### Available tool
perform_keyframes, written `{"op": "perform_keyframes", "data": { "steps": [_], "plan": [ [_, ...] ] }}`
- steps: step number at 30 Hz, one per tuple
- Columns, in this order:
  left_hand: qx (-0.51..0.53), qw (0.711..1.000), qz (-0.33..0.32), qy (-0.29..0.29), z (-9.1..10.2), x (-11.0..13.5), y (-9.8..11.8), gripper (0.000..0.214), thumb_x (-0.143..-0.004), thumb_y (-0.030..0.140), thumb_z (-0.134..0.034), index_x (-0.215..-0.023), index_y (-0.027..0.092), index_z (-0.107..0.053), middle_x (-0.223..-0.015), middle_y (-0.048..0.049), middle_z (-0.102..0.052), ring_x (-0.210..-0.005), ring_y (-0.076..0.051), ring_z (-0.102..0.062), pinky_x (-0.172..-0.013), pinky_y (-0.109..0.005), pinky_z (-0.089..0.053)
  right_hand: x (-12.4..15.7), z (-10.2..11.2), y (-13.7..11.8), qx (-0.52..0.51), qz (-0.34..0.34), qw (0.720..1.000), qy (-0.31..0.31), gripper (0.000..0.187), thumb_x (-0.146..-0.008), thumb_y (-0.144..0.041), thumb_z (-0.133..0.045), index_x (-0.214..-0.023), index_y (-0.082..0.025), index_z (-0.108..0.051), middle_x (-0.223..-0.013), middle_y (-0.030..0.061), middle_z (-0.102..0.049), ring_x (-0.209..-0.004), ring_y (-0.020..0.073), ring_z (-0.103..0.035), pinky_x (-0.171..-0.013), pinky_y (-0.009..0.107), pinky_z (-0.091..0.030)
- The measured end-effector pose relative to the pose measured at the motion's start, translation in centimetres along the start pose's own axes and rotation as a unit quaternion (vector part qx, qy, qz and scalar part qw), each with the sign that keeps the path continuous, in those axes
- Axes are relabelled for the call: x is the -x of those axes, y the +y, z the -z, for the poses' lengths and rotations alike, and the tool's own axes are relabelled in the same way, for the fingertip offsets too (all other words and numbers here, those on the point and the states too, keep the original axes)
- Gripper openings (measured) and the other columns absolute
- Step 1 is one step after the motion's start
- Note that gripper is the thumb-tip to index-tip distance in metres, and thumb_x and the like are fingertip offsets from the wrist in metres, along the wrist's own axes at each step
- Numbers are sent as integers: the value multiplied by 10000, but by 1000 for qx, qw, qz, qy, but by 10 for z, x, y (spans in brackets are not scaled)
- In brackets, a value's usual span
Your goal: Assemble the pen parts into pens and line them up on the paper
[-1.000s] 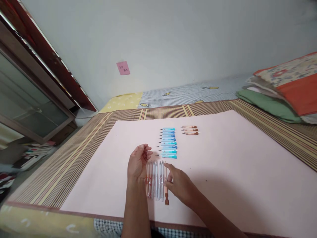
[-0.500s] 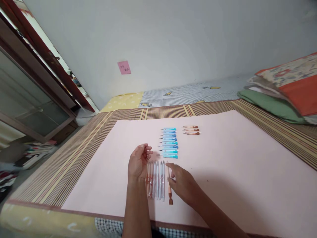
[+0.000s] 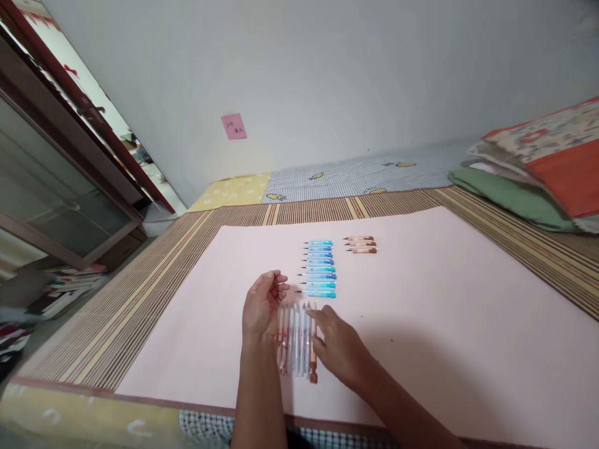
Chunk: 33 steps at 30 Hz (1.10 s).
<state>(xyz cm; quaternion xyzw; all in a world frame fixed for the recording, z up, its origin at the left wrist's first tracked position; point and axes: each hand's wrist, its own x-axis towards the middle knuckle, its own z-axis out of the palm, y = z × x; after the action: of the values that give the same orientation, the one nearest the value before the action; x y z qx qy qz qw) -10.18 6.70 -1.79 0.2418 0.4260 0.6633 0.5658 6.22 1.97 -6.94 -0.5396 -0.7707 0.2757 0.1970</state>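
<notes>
A row of clear and pale pens [image 3: 296, 349] lies side by side on the pink sheet, pointing away from me. At its right end is a brown and peach pen [image 3: 313, 368], close against the clear ones. My right hand [image 3: 339, 343] touches this pen from the right, index finger near its tip and thumb lower down, with the fingers apart. On the row's left side stands my left hand [image 3: 262, 305], open, its fingers loosely curled and holding nothing. Part of the row's left edge is hidden by that hand.
Beyond the hands, several blue mechanical pencils [image 3: 321, 268] lie stacked crosswise. Three brown mechanical pencils [image 3: 362, 244] are to their right. The pink sheet [image 3: 444, 280] covers a striped mat [image 3: 159, 255]. Folded cloths [image 3: 538, 187] are piled at the far right.
My right hand has shifted left, sliding the brown and peach pen up against the row of clear pens. My left hand has stayed almost still.
</notes>
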Motion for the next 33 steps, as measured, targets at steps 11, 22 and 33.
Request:
{"op": "perform_keyframes", "data": {
  "steps": [11, 22, 33],
  "plan": [
    [2, 1000, -1, -6, -1, 0, -2, 303, -664, 319, -836, -838, 109, -705, -744, -49, -710, -599, -106, -638, -538, -186, -465, -3, 1, 0, 17, 12, 1000, 3, 477, -862, -162, -484, -1333, -185, -555, -1126, 96, -562, -1026, 220, -586, -839, 292, -474],
    [5, 1000, 0, -2, -2, -1, -2, 290, -666, 315, -835, -828, 111, -706, -744, -53, -711, -597, -107, -634, -538, -190, -470, 0, 1, 0, -17, 3, 1000, -14, 351, -866, -140, -520, -1198, -213, -609, -1056, 66, -606, -952, 199, -612, -830, 283, -460],
    [3, 1000, 4, 2, -2, 0, -2, 291, -675, 317, -829, -838, 113, -700, -745, -45, -710, -600, -100, -638, -544, -188, -466, -6, 3, 2, -1, 38, 999, 24, 419, -916, -96, -411, -1277, -195, -598, -1154, 115, -574, -1051, 237, -581, -853, 333, -514]
  ]
}}
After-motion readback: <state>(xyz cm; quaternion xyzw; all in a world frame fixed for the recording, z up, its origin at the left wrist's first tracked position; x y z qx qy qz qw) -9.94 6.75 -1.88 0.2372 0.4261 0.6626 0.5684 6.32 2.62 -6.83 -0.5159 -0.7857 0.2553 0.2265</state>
